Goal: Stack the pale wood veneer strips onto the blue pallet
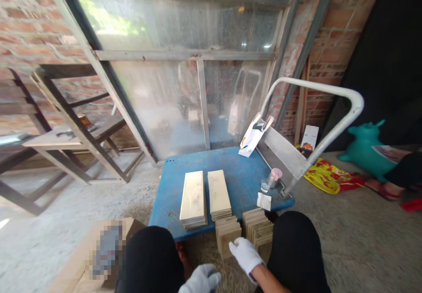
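Note:
My right hand (245, 254), in a white glove, reaches to the near edge of a row of thin tan rectangular tiles (227, 236) standing on edge on the floor. Its fingers are extended and hold nothing that I can see; contact with the tiles cannot be told. A second row of upright tiles (257, 227) stands to the right, partly behind that hand. Low in the view is my gloved left hand (201, 279), fingers loosely bent and apart, nothing visible in it. Two flat stacks of similar tiles, a left stack (193, 196) and a right stack (218, 192), lie on the blue platform cart (244, 174).
On the cart are a white bag (252, 139), a pink-lidded jar (275, 176) and a small white paper (264, 201). The cart's white handle (329, 89) rises at right. A cardboard box (75, 249) sits left, wooden chairs (75, 121) behind it. Another person's foot (384, 189) shows at right.

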The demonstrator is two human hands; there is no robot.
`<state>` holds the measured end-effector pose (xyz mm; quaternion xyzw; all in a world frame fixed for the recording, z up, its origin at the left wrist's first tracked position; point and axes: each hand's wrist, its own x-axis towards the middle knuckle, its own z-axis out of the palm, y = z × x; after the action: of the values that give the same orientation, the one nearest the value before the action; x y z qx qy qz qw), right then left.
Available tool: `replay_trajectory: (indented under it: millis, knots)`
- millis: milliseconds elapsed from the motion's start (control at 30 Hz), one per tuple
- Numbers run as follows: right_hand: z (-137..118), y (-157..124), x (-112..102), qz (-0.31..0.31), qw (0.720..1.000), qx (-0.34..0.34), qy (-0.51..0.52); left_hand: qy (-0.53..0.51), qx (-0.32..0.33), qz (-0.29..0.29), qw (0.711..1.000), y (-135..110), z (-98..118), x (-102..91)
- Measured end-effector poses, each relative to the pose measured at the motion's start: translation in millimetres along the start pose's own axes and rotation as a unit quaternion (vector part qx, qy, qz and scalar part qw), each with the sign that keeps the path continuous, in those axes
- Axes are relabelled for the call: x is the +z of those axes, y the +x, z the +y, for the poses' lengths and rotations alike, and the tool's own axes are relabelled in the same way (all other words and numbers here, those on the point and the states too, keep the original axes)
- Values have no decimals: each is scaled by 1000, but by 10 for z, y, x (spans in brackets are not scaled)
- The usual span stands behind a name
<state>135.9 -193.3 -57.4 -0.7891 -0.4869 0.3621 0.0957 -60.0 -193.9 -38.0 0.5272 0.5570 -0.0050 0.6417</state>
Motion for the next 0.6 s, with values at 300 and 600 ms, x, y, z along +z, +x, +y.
replay_trajectory:
  millis: [300,600]
  knots:
    - [-33,-65,-60,7,1000,-20,-21,-152,27,-19,988,48,-14,-33]
    - [-2,-57,-27,-23,998,-46,-37,435,97,-10,895,-370,834,25]
